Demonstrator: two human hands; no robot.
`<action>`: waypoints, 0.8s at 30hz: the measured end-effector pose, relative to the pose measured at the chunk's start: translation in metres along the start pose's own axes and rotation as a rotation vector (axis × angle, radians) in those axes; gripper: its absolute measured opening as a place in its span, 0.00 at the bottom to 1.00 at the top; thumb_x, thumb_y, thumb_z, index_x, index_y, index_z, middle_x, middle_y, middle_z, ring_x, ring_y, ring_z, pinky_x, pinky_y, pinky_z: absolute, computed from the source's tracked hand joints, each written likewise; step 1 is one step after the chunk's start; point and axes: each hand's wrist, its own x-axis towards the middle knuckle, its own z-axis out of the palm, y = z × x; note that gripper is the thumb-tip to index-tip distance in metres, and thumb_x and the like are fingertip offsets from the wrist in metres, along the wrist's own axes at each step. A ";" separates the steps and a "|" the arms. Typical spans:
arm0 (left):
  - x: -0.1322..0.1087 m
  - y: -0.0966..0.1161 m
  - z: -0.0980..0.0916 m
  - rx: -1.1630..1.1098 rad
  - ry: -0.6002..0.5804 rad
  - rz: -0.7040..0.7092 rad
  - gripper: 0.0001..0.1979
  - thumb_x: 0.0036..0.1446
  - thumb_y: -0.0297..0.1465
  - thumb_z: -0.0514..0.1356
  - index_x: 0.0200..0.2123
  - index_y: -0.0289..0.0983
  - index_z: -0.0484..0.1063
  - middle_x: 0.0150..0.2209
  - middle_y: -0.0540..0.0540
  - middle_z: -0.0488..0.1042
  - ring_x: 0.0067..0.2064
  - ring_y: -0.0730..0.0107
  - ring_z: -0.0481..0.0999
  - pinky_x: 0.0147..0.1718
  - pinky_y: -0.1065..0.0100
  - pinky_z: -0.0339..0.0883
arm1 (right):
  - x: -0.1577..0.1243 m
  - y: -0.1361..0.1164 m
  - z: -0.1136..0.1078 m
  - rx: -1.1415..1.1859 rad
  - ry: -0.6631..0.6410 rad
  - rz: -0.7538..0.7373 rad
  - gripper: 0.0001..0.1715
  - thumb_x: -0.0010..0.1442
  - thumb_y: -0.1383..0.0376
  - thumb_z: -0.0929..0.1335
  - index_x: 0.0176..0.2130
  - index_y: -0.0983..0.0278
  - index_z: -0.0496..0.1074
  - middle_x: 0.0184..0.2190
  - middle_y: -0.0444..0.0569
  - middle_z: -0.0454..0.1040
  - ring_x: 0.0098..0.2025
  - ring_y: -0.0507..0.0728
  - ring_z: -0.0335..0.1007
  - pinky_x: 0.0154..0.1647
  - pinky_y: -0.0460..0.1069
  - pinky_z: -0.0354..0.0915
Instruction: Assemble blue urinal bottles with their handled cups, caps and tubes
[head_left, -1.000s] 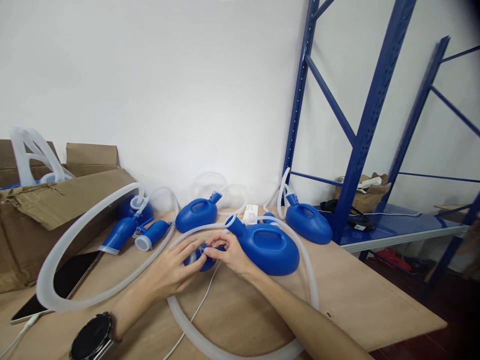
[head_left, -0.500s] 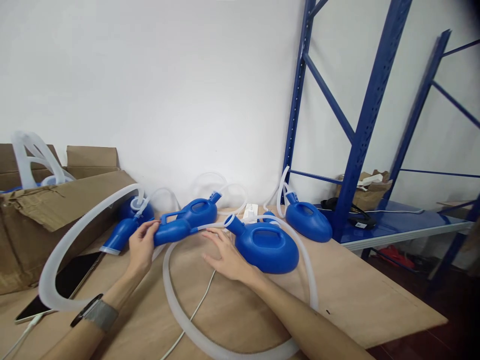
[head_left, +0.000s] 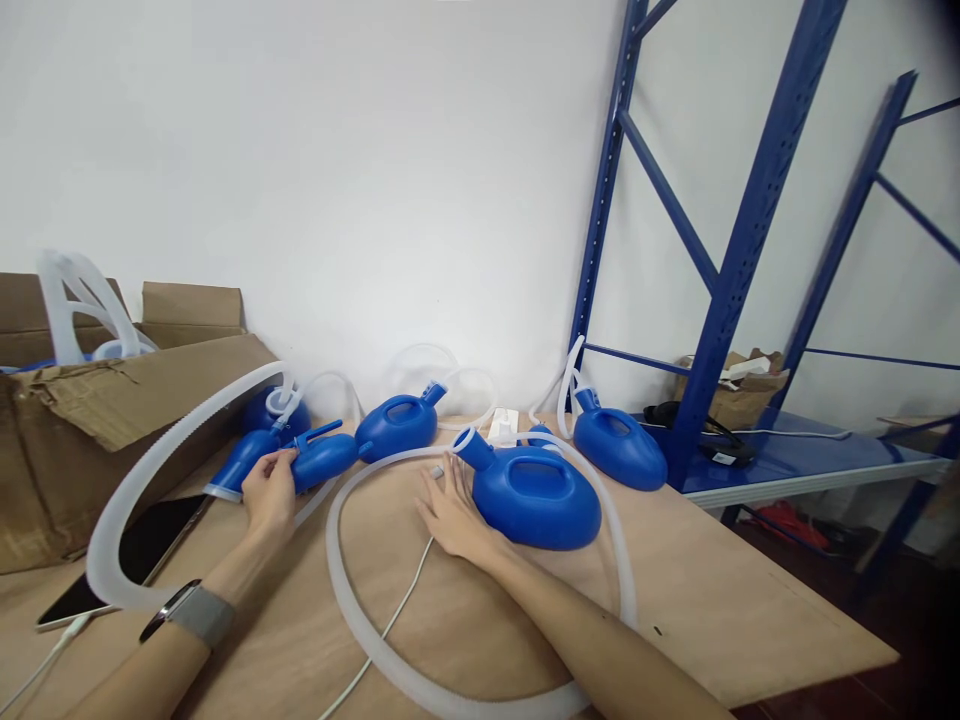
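Observation:
My left hand (head_left: pixel 271 492) is closed on the near end of a blue plastic urinal funnel (head_left: pixel 326 463), which has a handle on top and a narrow spout pointing right. Just left of that hand lies a second blue funnel (head_left: pixel 246 460) with a pale rim. My right hand (head_left: pixel 456 518) rests low over the table with its fingers spread, holding nothing. Beside its fingertips is the open neck of a blue urinal bottle (head_left: pixel 536 500) with a moulded handle. A clear corrugated hose (head_left: pixel 346 590) loops on the table around my right hand and passes under or behind my forearm.
Two more blue bottles (head_left: pixel 397 425) (head_left: pixel 621 450) stand near the wall. An open cardboard box (head_left: pixel 45 470) with hoses is at left, beside a phone (head_left: pixel 142 550). A white cable (head_left: pixel 409 590) crosses the tabletop (head_left: pixel 735 580). Blue shelving (head_left: pixel 742 240) rises at right.
My left hand has moved left with the blue funnel, uncovering part of the looped hose. My right hand has lowered slightly and shifted a little toward the bottle's neck.

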 end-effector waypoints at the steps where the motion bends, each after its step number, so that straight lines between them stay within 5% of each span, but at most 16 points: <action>1: -0.002 0.002 0.000 0.007 0.012 -0.017 0.14 0.49 0.42 0.61 0.31 0.37 0.74 0.32 0.47 0.75 0.38 0.59 0.74 0.42 0.56 0.72 | 0.005 0.001 0.003 -0.038 0.031 0.022 0.37 0.72 0.61 0.61 0.74 0.67 0.49 0.76 0.66 0.36 0.77 0.75 0.25 0.72 0.69 0.40; 7: -0.022 0.014 0.000 0.105 -0.084 0.038 0.15 0.53 0.43 0.61 0.37 0.40 0.78 0.41 0.45 0.79 0.40 0.58 0.75 0.46 0.58 0.69 | 0.034 0.008 0.017 -0.198 0.066 0.125 0.41 0.65 0.70 0.63 0.73 0.75 0.50 0.71 0.74 0.53 0.73 0.76 0.46 0.69 0.68 0.50; 15: -0.036 0.015 0.007 0.074 -0.220 0.053 0.15 0.49 0.43 0.61 0.35 0.39 0.74 0.37 0.45 0.77 0.41 0.56 0.74 0.45 0.59 0.67 | 0.039 0.017 0.010 -0.250 0.070 -0.100 0.25 0.55 0.81 0.65 0.51 0.66 0.74 0.55 0.61 0.70 0.59 0.66 0.61 0.57 0.57 0.63; 24: -0.051 0.018 0.010 0.041 -0.274 0.119 0.15 0.52 0.44 0.59 0.38 0.40 0.72 0.36 0.47 0.76 0.39 0.58 0.74 0.43 0.61 0.67 | 0.037 0.009 0.007 -0.208 0.147 -0.236 0.10 0.69 0.71 0.63 0.48 0.66 0.70 0.46 0.56 0.76 0.52 0.62 0.69 0.56 0.55 0.61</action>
